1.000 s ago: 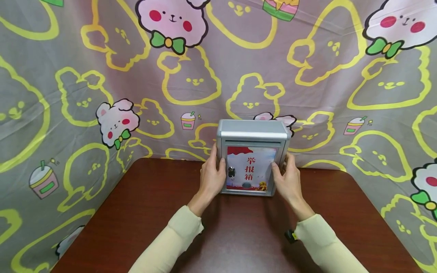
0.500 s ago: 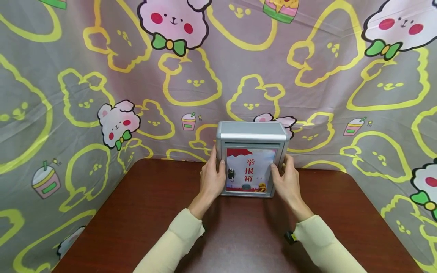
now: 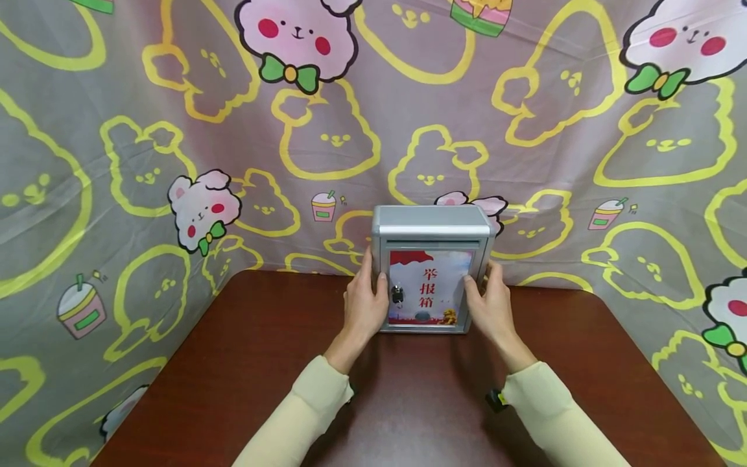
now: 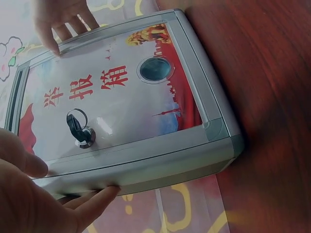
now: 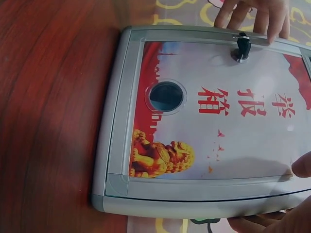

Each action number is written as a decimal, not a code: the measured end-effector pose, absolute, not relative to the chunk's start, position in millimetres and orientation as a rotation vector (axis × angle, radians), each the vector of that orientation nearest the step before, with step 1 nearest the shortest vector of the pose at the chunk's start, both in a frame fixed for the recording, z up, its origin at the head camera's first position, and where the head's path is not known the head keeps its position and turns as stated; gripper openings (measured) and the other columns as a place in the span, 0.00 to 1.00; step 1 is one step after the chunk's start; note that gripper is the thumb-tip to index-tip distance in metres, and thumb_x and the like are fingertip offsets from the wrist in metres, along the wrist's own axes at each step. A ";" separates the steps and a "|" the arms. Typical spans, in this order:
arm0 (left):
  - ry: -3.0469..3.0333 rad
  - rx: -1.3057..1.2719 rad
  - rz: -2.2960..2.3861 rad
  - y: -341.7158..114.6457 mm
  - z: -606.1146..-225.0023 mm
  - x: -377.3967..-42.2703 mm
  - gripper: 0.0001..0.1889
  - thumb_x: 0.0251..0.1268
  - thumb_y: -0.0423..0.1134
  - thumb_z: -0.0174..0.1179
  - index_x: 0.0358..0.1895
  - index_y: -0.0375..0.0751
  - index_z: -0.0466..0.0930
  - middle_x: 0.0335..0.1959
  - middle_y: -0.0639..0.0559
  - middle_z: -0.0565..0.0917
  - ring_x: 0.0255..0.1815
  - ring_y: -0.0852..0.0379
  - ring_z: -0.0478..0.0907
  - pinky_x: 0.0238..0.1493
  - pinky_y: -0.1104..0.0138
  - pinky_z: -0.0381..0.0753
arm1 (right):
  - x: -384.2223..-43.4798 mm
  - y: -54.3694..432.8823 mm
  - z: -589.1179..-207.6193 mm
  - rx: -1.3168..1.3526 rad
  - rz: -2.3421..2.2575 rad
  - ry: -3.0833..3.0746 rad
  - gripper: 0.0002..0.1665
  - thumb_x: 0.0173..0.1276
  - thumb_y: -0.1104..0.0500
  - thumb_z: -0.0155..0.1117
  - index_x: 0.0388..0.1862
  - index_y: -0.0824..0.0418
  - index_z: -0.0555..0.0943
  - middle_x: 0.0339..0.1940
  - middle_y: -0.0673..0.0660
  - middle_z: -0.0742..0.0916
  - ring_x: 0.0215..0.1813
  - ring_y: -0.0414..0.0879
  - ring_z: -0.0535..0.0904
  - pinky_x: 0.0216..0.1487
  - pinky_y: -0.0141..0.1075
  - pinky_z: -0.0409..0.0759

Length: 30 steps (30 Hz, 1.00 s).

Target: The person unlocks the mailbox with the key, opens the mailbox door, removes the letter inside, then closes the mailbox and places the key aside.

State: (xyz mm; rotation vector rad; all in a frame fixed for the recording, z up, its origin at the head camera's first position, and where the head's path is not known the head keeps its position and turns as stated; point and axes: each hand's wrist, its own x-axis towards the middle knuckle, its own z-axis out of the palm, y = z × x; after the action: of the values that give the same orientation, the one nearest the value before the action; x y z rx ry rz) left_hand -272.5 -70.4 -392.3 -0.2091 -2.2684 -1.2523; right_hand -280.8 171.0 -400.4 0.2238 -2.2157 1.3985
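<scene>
A grey metal report box (image 3: 434,224) stands upright toward the back of the table, its printed front facing me. That front bears red Chinese characters, a round window (image 4: 155,69) and a slot near the top. A black-headed key (image 5: 244,46) sits in the lock on the left of the door. My left hand (image 3: 364,301) grips the box's left side, thumb on the front frame and fingers along the side. My right hand (image 3: 490,305) holds the right side likewise, thumb at the door's edge. The fingers behind the box are partly hidden.
The dark red-brown wooden table (image 3: 262,363) extends around the box. A grey curtain (image 3: 327,149) with cartoon animals hangs right behind it and along both sides. A small black and yellow device (image 3: 497,400) shows at my right cuff.
Both hands keep their hold on the box, which stays in nearly the same spot. Only a very slight shift of the view shows.
</scene>
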 end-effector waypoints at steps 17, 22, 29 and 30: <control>-2.287 -0.323 -1.325 -87.0 -381.2 -280.7 0.31 0.78 0.41 0.54 0.80 0.48 0.60 0.71 0.43 0.74 0.64 0.44 0.77 0.63 0.47 0.78 | -277.3 182.4 -398.4 0.341 1.211 -2.317 0.35 0.77 0.61 0.57 0.77 0.70 0.59 0.71 0.73 0.72 0.66 0.69 0.75 0.65 0.62 0.73; -2.238 -0.378 -1.383 -88.6 -371.6 -283.6 0.29 0.79 0.41 0.53 0.79 0.46 0.62 0.70 0.44 0.74 0.62 0.46 0.78 0.61 0.51 0.81 | -273.2 185.8 -399.1 0.370 1.168 -2.326 0.35 0.77 0.62 0.58 0.77 0.71 0.60 0.71 0.73 0.72 0.67 0.68 0.73 0.67 0.62 0.71; -2.192 -0.450 -1.390 -91.2 -358.6 -288.5 0.28 0.78 0.41 0.54 0.78 0.47 0.63 0.69 0.46 0.74 0.59 0.47 0.80 0.57 0.53 0.83 | -266.1 189.7 -398.9 0.332 1.078 -2.400 0.39 0.78 0.57 0.58 0.79 0.71 0.57 0.74 0.72 0.69 0.70 0.68 0.70 0.67 0.65 0.68; -2.191 -0.465 -1.391 -91.8 -356.7 -289.3 0.29 0.78 0.41 0.54 0.78 0.48 0.62 0.69 0.46 0.74 0.59 0.46 0.80 0.57 0.52 0.83 | -264.3 190.1 -398.8 0.320 1.054 -2.409 0.39 0.77 0.57 0.58 0.79 0.70 0.57 0.74 0.71 0.70 0.70 0.67 0.70 0.66 0.65 0.68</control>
State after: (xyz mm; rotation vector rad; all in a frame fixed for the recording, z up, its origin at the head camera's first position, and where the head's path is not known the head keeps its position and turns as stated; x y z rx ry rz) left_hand -289.3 -91.8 -356.7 -0.4647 -2.1911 -1.3910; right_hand -264.3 190.1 -398.8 0.3203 -2.4087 1.0538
